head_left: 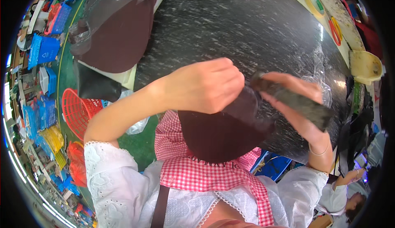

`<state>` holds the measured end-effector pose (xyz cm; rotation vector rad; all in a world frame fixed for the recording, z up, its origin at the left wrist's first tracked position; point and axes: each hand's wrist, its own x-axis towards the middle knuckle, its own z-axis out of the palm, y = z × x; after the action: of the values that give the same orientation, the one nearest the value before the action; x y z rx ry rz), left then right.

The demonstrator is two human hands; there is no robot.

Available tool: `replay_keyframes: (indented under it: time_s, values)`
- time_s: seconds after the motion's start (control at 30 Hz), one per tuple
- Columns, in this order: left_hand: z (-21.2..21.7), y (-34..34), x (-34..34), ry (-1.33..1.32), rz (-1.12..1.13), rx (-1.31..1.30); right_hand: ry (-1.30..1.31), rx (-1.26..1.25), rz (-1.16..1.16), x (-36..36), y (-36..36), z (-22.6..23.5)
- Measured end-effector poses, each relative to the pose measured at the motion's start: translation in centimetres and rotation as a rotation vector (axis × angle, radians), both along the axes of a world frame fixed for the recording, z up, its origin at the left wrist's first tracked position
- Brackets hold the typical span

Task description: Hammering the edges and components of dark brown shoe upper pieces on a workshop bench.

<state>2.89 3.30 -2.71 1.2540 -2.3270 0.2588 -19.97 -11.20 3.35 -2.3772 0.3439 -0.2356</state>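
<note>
Both hands meet at the centre of the view, over the near edge of the dark speckled round bench (pixel 255 26). The left hand (pixel 207 86) is curled closed, knuckles up, gripping the top of a dark brown rounded piece of leather-like material (pixel 222 133) that hangs down over the red-and-white checked apron (pixel 193 172). At three o'clock from it, the right hand (pixel 294 100) is wrapped around a dark grey oblong block (pixel 296 100), whose upper end touches the brown piece's edge. At ten o'clock from the hands, a stack of similar dark brown pieces (pixel 119 30) lies on the bench's far left side. A red plastic mesh basket (pixel 78 108) stands on the green floor at nine o'clock, and a yellowish plastic container (pixel 365 67) sits at two o'clock.
</note>
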Motion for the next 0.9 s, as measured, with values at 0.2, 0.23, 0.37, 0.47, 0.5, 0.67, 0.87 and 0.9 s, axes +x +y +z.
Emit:
replay_keyframes:
  time_s: [0.2, 0.23, 0.37, 0.47, 0.5, 0.67, 0.87, 0.9]
  values:
    - [-1.0, -0.8, 0.6, 0.487, 0.095, 0.358, 0.155, 0.036, -0.042, -1.0, 0.6, -0.5]
    - [-1.1, -0.7, 0.4, 0.486, 0.086, 0.358, 0.141, 0.036, -0.036, -0.6, 0.3, 0.0]
    - [-1.3, -0.5, -0.4, 0.404, 0.042, 0.188, 0.129, 0.006, 0.006, 0.8, -0.8, 0.7]
    - [-1.0, -0.2, -0.7, 0.14, 0.018, 0.045, 0.166, 0.013, 0.092, 1.5, -1.3, 0.2]
    - [-0.9, -0.1, -0.9, 0.137, 0.02, 0.047, 0.178, -0.007, 0.093, 1.8, -1.5, 0.2]
    - [-0.6, 0.7, -2.3, -0.004, 0.033, 0.031, 0.061, -0.099, 0.159, 2.4, -1.7, -1.1]
    - [-0.4, 0.7, -1.1, 0.452, 0.254, 0.262, 0.129, -0.052, 0.146, 2.1, -1.0, -0.7]
    - [-0.5, 0.7, -1.3, 0.452, 0.255, 0.261, 0.129, -0.053, 0.147, 2.2, -1.1, -0.6]
